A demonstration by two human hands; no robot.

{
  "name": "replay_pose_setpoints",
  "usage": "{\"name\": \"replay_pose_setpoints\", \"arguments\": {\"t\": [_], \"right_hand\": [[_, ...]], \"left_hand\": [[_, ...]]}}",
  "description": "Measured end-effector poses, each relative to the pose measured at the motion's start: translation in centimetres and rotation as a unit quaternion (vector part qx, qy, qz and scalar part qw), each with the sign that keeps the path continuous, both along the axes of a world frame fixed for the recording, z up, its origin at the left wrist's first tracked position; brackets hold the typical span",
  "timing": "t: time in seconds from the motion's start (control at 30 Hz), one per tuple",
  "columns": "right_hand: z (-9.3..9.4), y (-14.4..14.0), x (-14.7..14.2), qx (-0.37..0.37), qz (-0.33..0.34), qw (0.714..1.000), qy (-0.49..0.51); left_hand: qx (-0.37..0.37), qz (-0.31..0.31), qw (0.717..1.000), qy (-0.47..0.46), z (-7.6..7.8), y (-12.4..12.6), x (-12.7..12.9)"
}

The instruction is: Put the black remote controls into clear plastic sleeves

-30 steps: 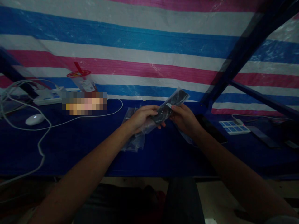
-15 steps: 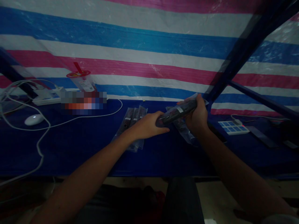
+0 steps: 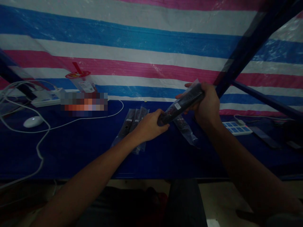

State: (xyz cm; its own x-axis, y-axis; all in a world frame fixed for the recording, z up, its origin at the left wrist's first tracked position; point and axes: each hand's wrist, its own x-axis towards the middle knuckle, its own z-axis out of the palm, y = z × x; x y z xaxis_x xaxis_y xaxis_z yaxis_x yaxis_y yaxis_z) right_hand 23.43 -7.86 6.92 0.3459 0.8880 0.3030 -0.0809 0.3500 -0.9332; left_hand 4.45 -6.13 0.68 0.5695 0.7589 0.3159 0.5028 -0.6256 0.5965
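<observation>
A long dark item in a clear plastic bag point(image 3: 181, 102), with a small white label, is held at a slant above the table. My left hand point(image 3: 151, 125) is closed around its lower left end. At the upper right end my right hand point(image 3: 209, 104) grips it, some fingers reaching behind. Exactly what is in the bag is too dark to tell. Beneath it, another bagged dark item point(image 3: 186, 129) lies on the blue table point(image 3: 161, 160). Several similar bagged items point(image 3: 125, 127) lie side by side left of my left hand, partly covered by my forearm.
To the left are a white mouse point(image 3: 33, 121), looping white cables, a power strip point(image 3: 46, 100) and a plastic cup with a red straw point(image 3: 82, 82). On the right sit a white multi-socket block point(image 3: 237, 128) and a flat dark slab point(image 3: 265, 137). A striped sheet point(image 3: 151, 53) hangs behind.
My right hand has moved up and right, tilting the bagged item more steeply. My left hand has shifted slightly left and up. More of the bagged item lying below now shows.
</observation>
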Motion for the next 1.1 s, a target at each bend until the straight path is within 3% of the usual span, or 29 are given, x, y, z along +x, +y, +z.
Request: {"name": "replay_pose_setpoints", "arguments": {"t": [0.17, 0.37, 0.67, 0.8, 0.9, 1.1], "right_hand": [[2.1, 0.0, -0.4, 0.039, -0.014, 0.996, -0.085], [4.4, 0.3, -1.2, 0.060, -0.021, 0.992, -0.106], [5.0, 1.8, 2.0, 0.104, -0.018, 0.994, 0.025], [3.7, 2.5, 4.0, 0.075, -0.030, 0.996, 0.024], [1.4, 2.6, 4.0, 0.056, -0.020, 0.998, 0.004], [-3.7, 1.0, 1.1, -0.052, 0.103, 0.993, 0.002]], "left_hand": [[-0.023, 0.007, 0.999, -0.037, 0.0, 0.1, 0.2], [-0.027, 0.013, 0.996, -0.079, 0.3, 0.0, 0.2], [-0.006, 0.033, 0.998, -0.056, 0.2, 0.4, -0.1], [0.043, 0.070, 0.996, -0.037, 0.1, 0.7, -0.2], [0.082, 0.094, 0.992, -0.021, 0.2, 0.7, -0.4], [0.120, 0.094, 0.987, 0.054, 0.5, 0.6, -0.5]]}}
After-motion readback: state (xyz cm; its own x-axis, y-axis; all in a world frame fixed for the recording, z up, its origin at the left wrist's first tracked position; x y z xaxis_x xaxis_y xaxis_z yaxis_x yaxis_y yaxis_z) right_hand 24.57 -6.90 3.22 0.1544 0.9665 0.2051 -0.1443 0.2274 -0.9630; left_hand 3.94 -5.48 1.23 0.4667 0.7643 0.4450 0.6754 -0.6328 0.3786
